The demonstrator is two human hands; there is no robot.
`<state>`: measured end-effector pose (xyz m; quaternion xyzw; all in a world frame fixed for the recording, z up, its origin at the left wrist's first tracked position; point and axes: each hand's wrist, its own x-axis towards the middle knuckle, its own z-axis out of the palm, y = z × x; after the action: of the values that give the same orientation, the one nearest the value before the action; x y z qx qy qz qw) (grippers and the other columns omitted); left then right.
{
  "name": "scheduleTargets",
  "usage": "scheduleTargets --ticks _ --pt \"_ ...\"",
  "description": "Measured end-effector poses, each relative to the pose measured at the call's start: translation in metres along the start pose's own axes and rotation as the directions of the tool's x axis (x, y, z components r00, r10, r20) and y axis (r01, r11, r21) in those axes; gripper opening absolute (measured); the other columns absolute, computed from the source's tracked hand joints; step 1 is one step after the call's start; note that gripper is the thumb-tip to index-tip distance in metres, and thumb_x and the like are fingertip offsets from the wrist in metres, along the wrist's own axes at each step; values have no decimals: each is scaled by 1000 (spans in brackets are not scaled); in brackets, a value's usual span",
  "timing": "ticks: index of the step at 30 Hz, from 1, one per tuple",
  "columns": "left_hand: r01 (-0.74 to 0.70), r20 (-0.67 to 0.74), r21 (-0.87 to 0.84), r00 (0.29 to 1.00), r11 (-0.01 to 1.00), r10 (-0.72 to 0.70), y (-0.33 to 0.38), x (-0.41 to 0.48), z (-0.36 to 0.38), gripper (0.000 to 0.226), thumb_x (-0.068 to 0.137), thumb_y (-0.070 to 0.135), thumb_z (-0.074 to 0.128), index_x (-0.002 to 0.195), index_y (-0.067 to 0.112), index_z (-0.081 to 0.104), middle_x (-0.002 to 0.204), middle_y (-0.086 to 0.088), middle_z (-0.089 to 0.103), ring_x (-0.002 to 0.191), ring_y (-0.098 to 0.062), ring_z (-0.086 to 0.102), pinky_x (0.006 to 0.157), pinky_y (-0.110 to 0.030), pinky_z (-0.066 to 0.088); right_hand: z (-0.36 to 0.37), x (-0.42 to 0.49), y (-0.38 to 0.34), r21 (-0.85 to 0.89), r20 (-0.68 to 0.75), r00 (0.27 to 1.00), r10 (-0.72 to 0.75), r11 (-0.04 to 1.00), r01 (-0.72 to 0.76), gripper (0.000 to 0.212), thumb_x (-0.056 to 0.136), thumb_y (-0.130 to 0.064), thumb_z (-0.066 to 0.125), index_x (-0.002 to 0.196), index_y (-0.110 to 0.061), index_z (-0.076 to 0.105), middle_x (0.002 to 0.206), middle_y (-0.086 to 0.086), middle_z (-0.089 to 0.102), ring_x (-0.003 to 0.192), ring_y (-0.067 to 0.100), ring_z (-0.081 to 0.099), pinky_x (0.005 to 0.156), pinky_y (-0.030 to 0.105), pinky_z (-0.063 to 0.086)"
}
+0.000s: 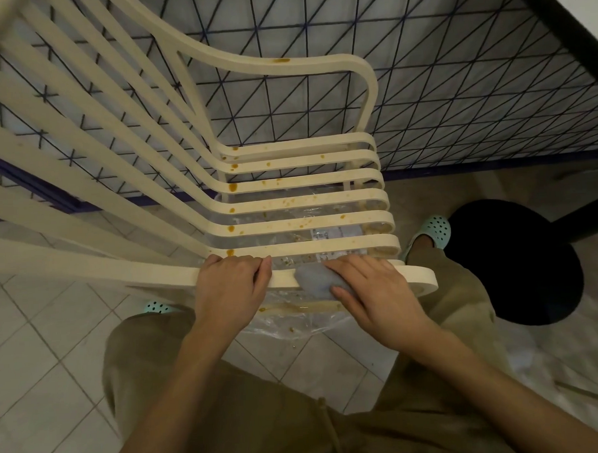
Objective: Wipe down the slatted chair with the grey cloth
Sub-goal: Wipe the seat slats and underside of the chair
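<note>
wiping looks barely begun, judged from the head view. the slatted chair [306, 198] carries orange-brown stains [233, 187] on nearly every one of its seat slats [307, 222], thickest toward 9 o'clock where the seat bends up into the back. another smear sits on the far armrest [282, 60] at 12 o'clock. only the near rail [414, 279], at 6 o'clock of the seat, looks free of spots where it shows. i would put the work at its first strip, with the seat slats, the far armrest and the long back slats left to do. the back, at 10 o'clock, is too blurred to tell whether it is soiled.

the grey cloth [315, 282] sits bunched on that near rail, draped over its edge. the right hand [376, 291] lies on top of it, fingers laid across the cloth and thumb tucked against its lower side, holding it pressed to the rail. the left hand [230, 287] is just beside, at 9 o'clock of the cloth, and does not seem to touch it. its fingers curl over the same rail and grip it, likely steadying the chair. a plastic sheet [288, 324] with drips lies on the tiled floor [39, 357] under the seat. a black stool [515, 268] stands at 3 o'clock of the right hand.
</note>
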<state>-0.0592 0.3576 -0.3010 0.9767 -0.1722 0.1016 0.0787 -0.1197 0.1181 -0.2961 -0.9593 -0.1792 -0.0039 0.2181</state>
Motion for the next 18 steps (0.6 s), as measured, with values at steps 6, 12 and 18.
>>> scheduleTargets --ticks 6,12,18 --pt "-1 29 5 1000 1000 1 0 1 0 48 99 38 32 57 27 51 49 9 50 45 -11 40 67 -30 38 -8 -11 24 62 -84 996 31 998 -26 29 101 -38 42 121 -23 56 105 -10 57 91 3 49 79 22 37" --pt "2 34 1 999 1000 -2 0 0 0 51 99 39 31 58 26 58 50 8 54 46 -13 47 68 -31 39 -13 -6 37 141 -138 963 229 968 -210 30 97 -44 38 83 -27 58 72 -17 55 66 2 52 59 19 36" --pt "34 21 3 999 999 -34 2 -1 0 50 98 39 31 59 26 60 51 8 56 45 -9 42 68 -29 39 -22 35 25 -69 150 868 472 881 -468 43 92 -40 41 57 -17 49 57 0 52 57 18 51 53 30 38"
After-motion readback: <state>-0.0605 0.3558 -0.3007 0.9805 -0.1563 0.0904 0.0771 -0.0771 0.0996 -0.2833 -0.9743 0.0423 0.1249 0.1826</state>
